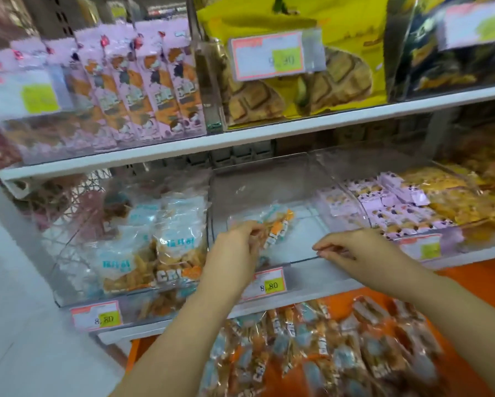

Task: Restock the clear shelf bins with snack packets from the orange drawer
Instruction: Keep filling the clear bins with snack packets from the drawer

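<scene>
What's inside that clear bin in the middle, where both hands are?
A few orange-and-blue snack packets, gripped by the left hand; otherwise the middle bin looks bare. The hand covers whatever lies beneath it. The right hand pinches the front rim.

Two hands [235, 247], six price tags [269, 57]

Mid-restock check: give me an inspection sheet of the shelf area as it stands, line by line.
Surface: white shelf board carries clear bins side by side.
Job's things: middle clear plastic bin nearly empty; orange drawer below stands open, piled with loose packets.
Clutter: nothing seen.
Grippers: left hand grips orange-and-blue snack packets inside the middle bin; right hand pinches its front rim.
Cables: nothing seen.
Surroundings: blue-white crisp bags in left bin; pink packets in right bin; pink boxes on shelf above.
</scene>
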